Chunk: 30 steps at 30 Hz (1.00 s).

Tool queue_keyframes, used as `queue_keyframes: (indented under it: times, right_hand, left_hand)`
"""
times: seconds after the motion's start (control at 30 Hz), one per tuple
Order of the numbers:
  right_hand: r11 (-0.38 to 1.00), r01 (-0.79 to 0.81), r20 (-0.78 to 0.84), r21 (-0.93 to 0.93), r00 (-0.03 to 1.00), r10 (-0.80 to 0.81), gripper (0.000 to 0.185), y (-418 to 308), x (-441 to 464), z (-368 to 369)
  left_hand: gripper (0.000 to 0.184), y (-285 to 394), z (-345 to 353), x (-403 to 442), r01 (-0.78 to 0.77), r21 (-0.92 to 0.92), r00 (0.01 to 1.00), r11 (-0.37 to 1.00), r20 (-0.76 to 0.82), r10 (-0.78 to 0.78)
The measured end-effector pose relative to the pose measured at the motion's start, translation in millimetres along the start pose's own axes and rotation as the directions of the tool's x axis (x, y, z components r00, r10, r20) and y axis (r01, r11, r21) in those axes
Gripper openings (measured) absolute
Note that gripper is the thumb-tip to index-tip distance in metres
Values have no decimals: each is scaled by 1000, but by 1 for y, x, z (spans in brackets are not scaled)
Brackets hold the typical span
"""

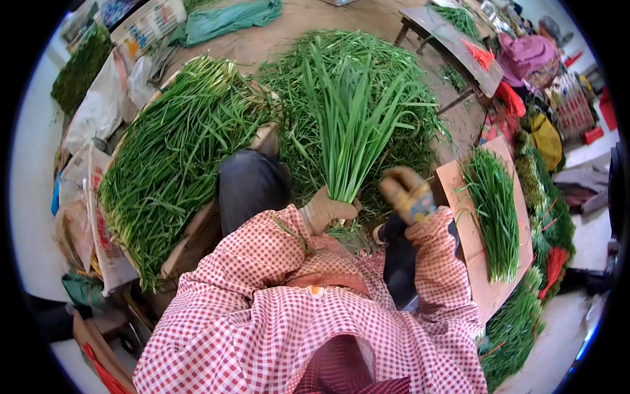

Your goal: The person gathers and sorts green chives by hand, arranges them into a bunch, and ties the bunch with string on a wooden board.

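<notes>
My left hand [328,210], in a tan glove, is closed around the lower ends of a bunch of green chives [348,131]. The long flat leaves fan out away from me over the heap beyond. To the right of the stems is my right hand [408,192], in a tan glove with a patterned back. Its fingers are loosely bent and apart, with nothing visible in them. Past the hands spreads a large heap of loose chive leaves [289,79] on the floor. A separate bundle of chives [495,217] lies on a cardboard-coloured board [453,180] at my right.
A crate piled with chives [177,144] stands by my left knee. A low table [453,46] with red ties [482,54] is at the far right. Tied bundles [518,335] lie beyond the board. A green sack [230,21] and white plastic bags [98,118] lie at the left.
</notes>
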State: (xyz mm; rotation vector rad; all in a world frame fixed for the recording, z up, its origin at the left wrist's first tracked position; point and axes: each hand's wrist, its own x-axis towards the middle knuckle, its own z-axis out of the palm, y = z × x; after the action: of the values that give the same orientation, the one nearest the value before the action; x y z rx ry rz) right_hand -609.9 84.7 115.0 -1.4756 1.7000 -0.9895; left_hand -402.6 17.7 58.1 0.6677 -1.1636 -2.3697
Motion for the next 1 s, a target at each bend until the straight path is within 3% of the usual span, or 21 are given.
queue_keyframes:
  times: [0.07,0.13,0.17,0.2,0.27,0.33,0.4,0.43,0.53,0.6,0.67,0.73,0.77,0.8,0.9,0.93,1.0]
  right_hand:
    - [953,-32,-180,301,980,89,29,-9,0,-10]
    - [892,154,-172,424,981,-88,23,-30,-2,-6]
    - [872,143,-127,468,988,-93,23,-41,-2,-4]
    - [920,47,-62,390,998,-24,25,-46,0,-4]
    - [993,3,-85,120,996,7,32,-48,9,1]
    - [989,2,-82,148,997,10,36,-42,12,6]
    - [986,0,-61,168,998,10,41,-43,14,7]
    - [992,-57,-24,116,998,60,43,-48,14,6]
    - [986,-156,-17,57,987,157,47,-45,14,8]
    - [946,-105,2,307,994,110,43,-25,21,12]
    - [912,-116,37,394,993,110,37,-17,20,9]
    - [781,-251,173,572,967,185,29,-11,18,6]
    - [719,-113,100,685,993,60,24,0,16,13]
    - [719,-110,101,687,993,56,24,4,15,18]
    - [587,183,-159,789,983,-93,19,7,7,32]
    - [665,155,-212,731,977,6,21,6,4,39]
    - [603,198,-295,772,953,65,24,-4,-4,52]
  left_hand:
    - [36,0,4,0,30,53,999,998,15,-31]
    - [31,1,9,0,47,108,999,993,9,-48]
    - [30,3,15,-3,62,58,998,996,6,-62]
    - [30,3,16,-2,87,84,996,993,21,-89]
    - [26,3,18,-2,52,125,999,991,7,-53]
    - [23,4,20,-1,54,107,998,993,19,-56]
    - [22,-3,14,3,-9,213,1000,977,23,4]
    - [23,-6,14,6,-58,304,998,951,-14,66]
    - [25,-8,18,9,-62,300,996,952,-43,79]
    - [26,-6,21,10,-29,330,999,943,-34,42]
    - [24,-7,22,9,40,220,995,975,-95,-19]
    - [24,-3,26,6,47,127,996,991,-84,-36]
    - [24,-1,28,5,52,28,996,998,-72,-50]
    - [24,0,28,5,49,31,996,998,-75,-47]
    - [25,3,28,8,70,23,991,997,-116,-67]
    - [27,2,26,11,38,32,994,999,-108,-34]
    - [29,6,25,15,1,47,995,999,-104,4]
